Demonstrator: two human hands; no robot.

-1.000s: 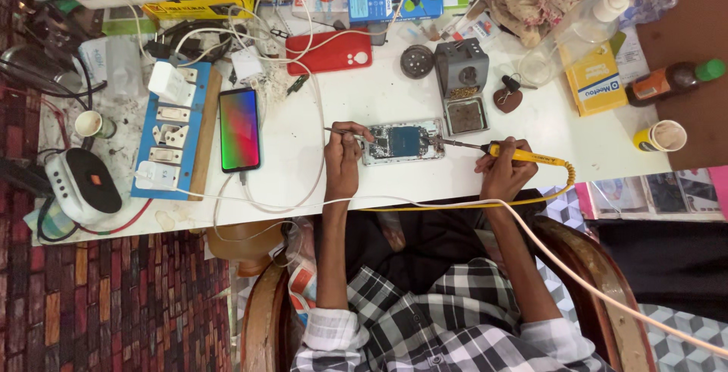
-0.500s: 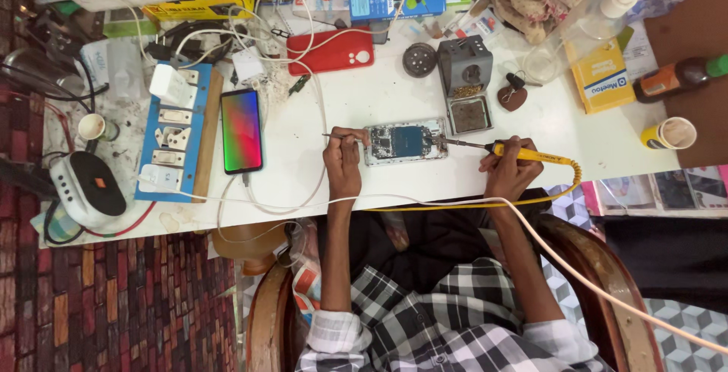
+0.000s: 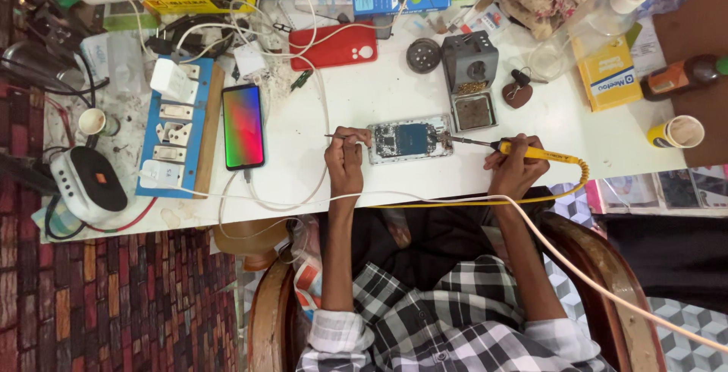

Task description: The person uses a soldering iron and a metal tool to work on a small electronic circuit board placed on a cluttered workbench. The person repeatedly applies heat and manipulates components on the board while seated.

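Note:
An opened phone (image 3: 409, 141) with its circuit board showing lies on the white table (image 3: 364, 91) in front of me. My left hand (image 3: 345, 160) pinches thin tweezers (image 3: 343, 137) at the phone's left end. My right hand (image 3: 512, 166) grips a yellow-handled soldering iron (image 3: 531, 152); its metal tip touches the board's right edge. A yellow cord runs from the iron along the table's near edge.
A lit phone (image 3: 243, 126) lies left, beside a blue switch board (image 3: 176, 129). A red phone cover (image 3: 334, 46), a grey iron stand (image 3: 470, 76), a round tin (image 3: 423, 55), a yellow box (image 3: 607, 72), a paper cup (image 3: 679, 132) and cables crowd the back.
Both hands hold the same tools at the phone. The iron's tip stays at the board's right edge; the view has shifted only slightly.

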